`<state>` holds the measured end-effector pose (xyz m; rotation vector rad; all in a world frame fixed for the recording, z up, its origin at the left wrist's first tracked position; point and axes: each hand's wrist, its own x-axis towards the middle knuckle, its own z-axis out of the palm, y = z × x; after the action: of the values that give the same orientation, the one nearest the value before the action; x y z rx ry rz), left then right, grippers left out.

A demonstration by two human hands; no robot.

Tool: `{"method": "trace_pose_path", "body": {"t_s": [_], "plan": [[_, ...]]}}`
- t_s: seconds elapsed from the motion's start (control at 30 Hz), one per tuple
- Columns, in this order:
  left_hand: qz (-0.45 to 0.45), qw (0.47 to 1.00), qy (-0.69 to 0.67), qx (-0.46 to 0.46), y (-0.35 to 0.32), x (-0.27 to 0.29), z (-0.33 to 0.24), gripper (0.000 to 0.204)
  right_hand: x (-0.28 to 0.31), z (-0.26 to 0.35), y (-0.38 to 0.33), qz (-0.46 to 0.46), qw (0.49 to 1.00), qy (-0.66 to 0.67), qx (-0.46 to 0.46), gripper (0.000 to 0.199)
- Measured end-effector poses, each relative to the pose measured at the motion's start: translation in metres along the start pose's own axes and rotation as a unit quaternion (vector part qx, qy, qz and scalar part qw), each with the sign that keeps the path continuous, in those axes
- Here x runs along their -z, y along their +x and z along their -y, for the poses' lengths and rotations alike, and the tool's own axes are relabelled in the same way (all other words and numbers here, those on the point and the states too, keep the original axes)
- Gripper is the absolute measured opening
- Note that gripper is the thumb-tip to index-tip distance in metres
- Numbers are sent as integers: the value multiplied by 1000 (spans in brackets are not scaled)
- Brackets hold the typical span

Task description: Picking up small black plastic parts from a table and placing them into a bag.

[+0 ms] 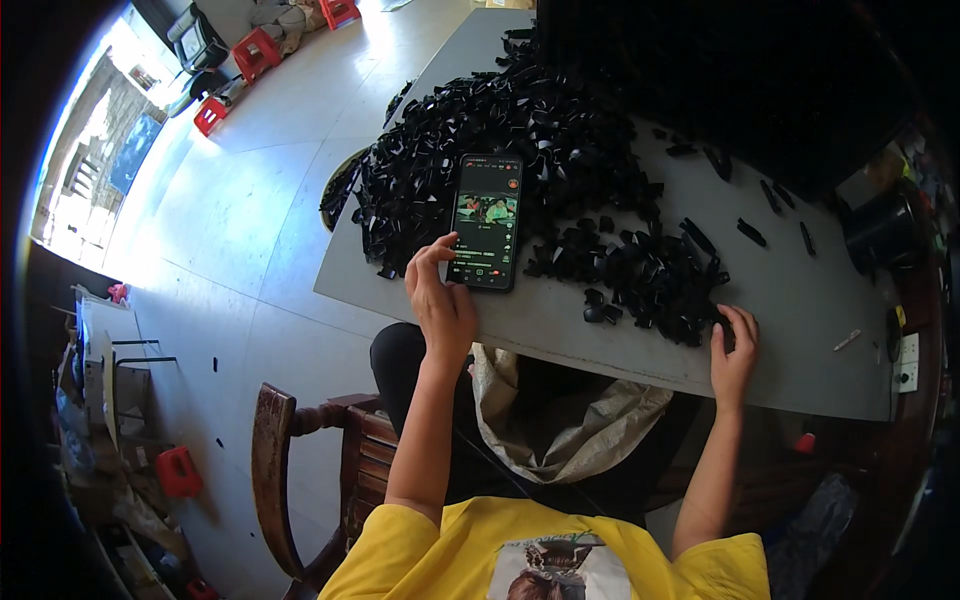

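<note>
A dark smartphone (486, 240) with a lit screen rests against a large heap of small black plastic pieces (560, 120). My left hand (442, 305) is at its lower left side, fingers bent and apart, fingertips touching the phone's edge and the thumb near its bottom. On the right, my right hand (735, 355) lies at the edge of a smaller pile of the same black pieces (660, 285). Its thumb and fingers curl around a dark piece at the pile's border; the piece is only partly visible.
The grey table (800, 350) carries both piles and several stray black strips (752, 232). An open pale woven sack (570, 445) sits across my lap below the table edge. A wooden chair (275, 470) stands at left, and red stools (257, 54) farther off. A black monitor-like shape looms at the back right.
</note>
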<state>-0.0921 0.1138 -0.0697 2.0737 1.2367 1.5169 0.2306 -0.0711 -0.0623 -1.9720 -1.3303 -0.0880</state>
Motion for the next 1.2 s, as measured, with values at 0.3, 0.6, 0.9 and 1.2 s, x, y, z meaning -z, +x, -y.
{"method": "trace_pose_path", "body": {"t_s": [0.3, 0.6, 0.9, 1.2], "plan": [[-6, 1000, 12, 1, 0, 0, 0, 41, 0, -2, -1, 2, 1000, 10, -6, 24], [21, 1000, 3, 1, -3, 1, 2, 42, 0, 0, -1, 0, 1000, 16, -12, 24], [4, 999, 39, -4, 2, 0, -2, 45, 1, -1, 0, -1, 1000, 12, -7, 23], [-3, 1000, 14, 5, 3, 0, -4, 47, 0, -2, -2, -1, 1000, 13, -2, 23]]}}
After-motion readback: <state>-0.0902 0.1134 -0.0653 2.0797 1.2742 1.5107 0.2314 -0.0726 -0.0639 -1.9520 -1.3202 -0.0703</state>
